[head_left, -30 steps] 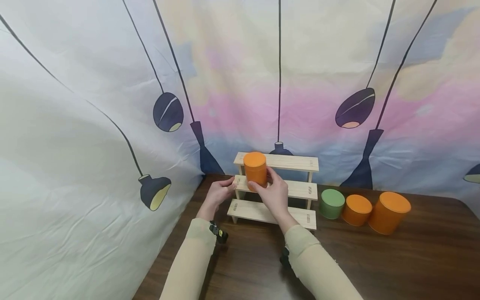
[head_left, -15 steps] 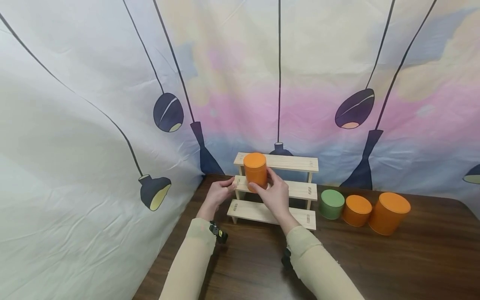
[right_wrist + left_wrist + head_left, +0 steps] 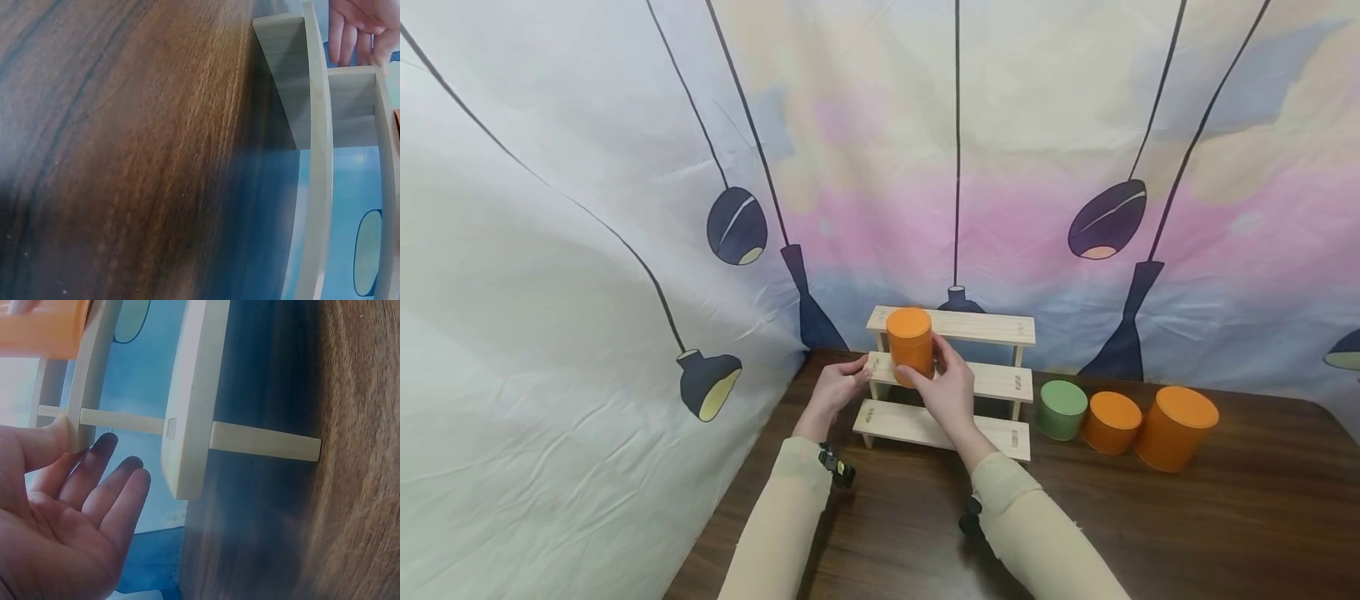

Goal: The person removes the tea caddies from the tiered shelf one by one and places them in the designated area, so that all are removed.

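A three-step wooden display stand [image 3: 992,379] stands on the dark table. My right hand [image 3: 949,392] grips a tall orange lidded canister [image 3: 910,337] from its right side, upright at the left part of the middle step. My left hand [image 3: 835,390] pinches the left end of that same step. In the left wrist view the left thumb lies over the board [image 3: 87,369] and the index finger goes under it, while the other fingers [image 3: 125,500] extend loosely. The right wrist view shows the stand's edge [image 3: 320,156] and the left hand's fingers beyond; my right hand is out of that view.
Right of the stand, a short green canister [image 3: 1063,411], a short orange canister [image 3: 1112,422] and a larger orange canister [image 3: 1177,427] stand in a row on the wooden table [image 3: 1262,517]. A fabric backdrop [image 3: 880,167] printed with lamps hangs behind and on the left.
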{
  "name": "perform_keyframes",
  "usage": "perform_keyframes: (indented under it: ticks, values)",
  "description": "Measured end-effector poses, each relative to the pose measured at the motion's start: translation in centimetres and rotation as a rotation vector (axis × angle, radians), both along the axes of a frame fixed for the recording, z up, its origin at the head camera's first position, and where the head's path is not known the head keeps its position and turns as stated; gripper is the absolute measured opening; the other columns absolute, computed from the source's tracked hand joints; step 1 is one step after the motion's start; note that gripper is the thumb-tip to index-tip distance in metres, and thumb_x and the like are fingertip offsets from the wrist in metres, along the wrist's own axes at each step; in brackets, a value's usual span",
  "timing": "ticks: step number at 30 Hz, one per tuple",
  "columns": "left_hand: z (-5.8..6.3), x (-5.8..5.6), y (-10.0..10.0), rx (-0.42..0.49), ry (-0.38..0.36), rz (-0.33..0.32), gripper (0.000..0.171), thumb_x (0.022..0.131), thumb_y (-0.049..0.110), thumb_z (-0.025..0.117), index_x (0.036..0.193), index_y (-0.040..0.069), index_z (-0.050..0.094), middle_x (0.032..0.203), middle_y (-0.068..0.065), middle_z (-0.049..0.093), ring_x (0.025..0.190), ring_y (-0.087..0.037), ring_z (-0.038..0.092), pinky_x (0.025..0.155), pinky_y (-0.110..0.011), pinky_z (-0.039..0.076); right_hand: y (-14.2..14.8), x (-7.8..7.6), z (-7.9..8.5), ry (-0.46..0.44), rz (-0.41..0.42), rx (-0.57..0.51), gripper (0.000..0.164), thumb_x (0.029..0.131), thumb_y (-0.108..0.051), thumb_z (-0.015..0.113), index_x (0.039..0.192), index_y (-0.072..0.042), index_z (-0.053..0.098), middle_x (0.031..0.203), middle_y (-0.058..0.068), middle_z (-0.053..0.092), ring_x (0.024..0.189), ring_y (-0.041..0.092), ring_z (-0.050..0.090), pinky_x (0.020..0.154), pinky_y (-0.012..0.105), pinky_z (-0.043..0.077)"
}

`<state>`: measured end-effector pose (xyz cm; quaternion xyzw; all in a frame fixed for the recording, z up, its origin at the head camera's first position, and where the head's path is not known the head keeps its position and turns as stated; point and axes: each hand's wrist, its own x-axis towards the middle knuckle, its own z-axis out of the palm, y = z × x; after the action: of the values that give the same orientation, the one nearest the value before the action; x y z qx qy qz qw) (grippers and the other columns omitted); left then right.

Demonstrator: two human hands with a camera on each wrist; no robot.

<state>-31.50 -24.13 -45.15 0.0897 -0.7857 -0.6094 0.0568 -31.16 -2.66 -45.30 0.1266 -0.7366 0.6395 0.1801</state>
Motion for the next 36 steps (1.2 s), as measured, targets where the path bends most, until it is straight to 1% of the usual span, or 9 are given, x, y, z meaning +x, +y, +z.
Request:
perform_keyframes:
  ticks: [5,10,14,17,20,23,27,31,36]
  values:
    - [-0.2,0.0,0.1,-0.014,0.000,0.004,0.042,0.103,0.011,0.071,0.144,0.007,0.066,0.149,-0.014,0.061,0.134,-0.032,0.062,0.110,-0.049,0.052,0.7,0.2,-0.2,-0.033,0.021,-0.072,0.081,0.083,-0.026,0.096,0.153,-0.012,0.059,0.145,0.010,0.064,0.132,0.028,0.063,0.111,0.040,0.052]
    - [-0.5,-0.2,0.4,-0.009,0.032,0.012,0.042,0.102,0.011,0.071,0.144,0.008,0.066,0.149,-0.015,0.061,0.134,-0.033,0.062,0.110,-0.050,0.052,1.6,0.4,-0.1,-0.038,0.043,-0.109,0.081,0.083,-0.024,0.096,0.154,-0.011,0.058,0.147,0.011,0.063,0.134,0.029,0.062,0.112,0.039,0.051]
    - [-0.6,-0.3,0.5,0.011,0.045,0.001,0.042,0.103,0.009,0.071,0.144,0.007,0.065,0.150,-0.017,0.060,0.133,-0.034,0.062,0.109,-0.050,0.052,2.2,0.7,-0.2,-0.071,0.088,-0.172,0.082,0.084,-0.022,0.095,0.155,-0.012,0.056,0.149,0.012,0.061,0.137,0.030,0.060,0.113,0.039,0.050]
    - [-0.6,-0.2,0.5,0.033,0.041,-0.007,0.043,0.103,0.008,0.070,0.146,0.006,0.064,0.151,-0.018,0.059,0.135,-0.034,0.061,0.109,-0.049,0.052,2.8,1.0,-0.3,-0.112,0.137,-0.235,0.084,0.085,-0.019,0.094,0.158,-0.010,0.053,0.150,0.014,0.060,0.139,0.032,0.059,0.114,0.040,0.049]
    - [-0.6,0.1,0.4,0.044,0.046,-0.013,0.043,0.104,0.006,0.069,0.147,0.005,0.062,0.152,-0.020,0.058,0.136,-0.035,0.059,0.109,-0.049,0.051,3.8,1.5,-0.6,-0.145,0.187,-0.271,0.084,0.087,-0.016,0.093,0.159,-0.009,0.050,0.151,0.015,0.059,0.139,0.032,0.058,0.114,0.038,0.050]
    - [-0.6,0.1,0.3,0.047,0.053,-0.018,0.044,0.104,0.005,0.067,0.148,0.004,0.061,0.153,-0.022,0.057,0.136,-0.036,0.059,0.109,-0.048,0.052,5.5,2.3,-0.8,-0.175,0.215,-0.278,0.080,0.088,-0.014,0.092,0.157,-0.009,0.052,0.148,0.014,0.061,0.135,0.030,0.060,0.110,0.034,0.052]
    - [-0.6,0.1,0.2,0.041,0.055,-0.025,0.044,0.104,0.006,0.068,0.148,0.005,0.061,0.154,-0.020,0.056,0.136,-0.036,0.059,0.108,-0.047,0.052,8.3,3.6,-0.8,-0.226,0.222,-0.278,0.072,0.090,-0.014,0.089,0.154,-0.010,0.055,0.145,0.014,0.063,0.129,0.026,0.062,0.103,0.026,0.055]
    - [-0.5,0.2,0.2,0.044,0.056,-0.028,0.044,0.105,0.006,0.067,0.148,0.005,0.061,0.154,-0.020,0.055,0.136,-0.037,0.059,0.109,-0.048,0.052,11.5,4.9,-0.5,-0.254,0.218,-0.259,0.071,0.094,-0.014,0.085,0.157,-0.009,0.052,0.148,0.013,0.061,0.129,0.020,0.061,0.102,0.022,0.054]
    - [-0.6,0.3,0.3,0.050,0.059,-0.029,0.043,0.105,0.005,0.067,0.148,0.004,0.061,0.154,-0.020,0.056,0.136,-0.038,0.059,0.109,-0.050,0.051,16.1,6.5,-0.2,-0.173,0.195,-0.233,0.064,0.097,-0.005,0.080,0.155,-0.009,0.053,0.138,0.000,0.066,0.124,0.014,0.063,0.100,0.021,0.054]
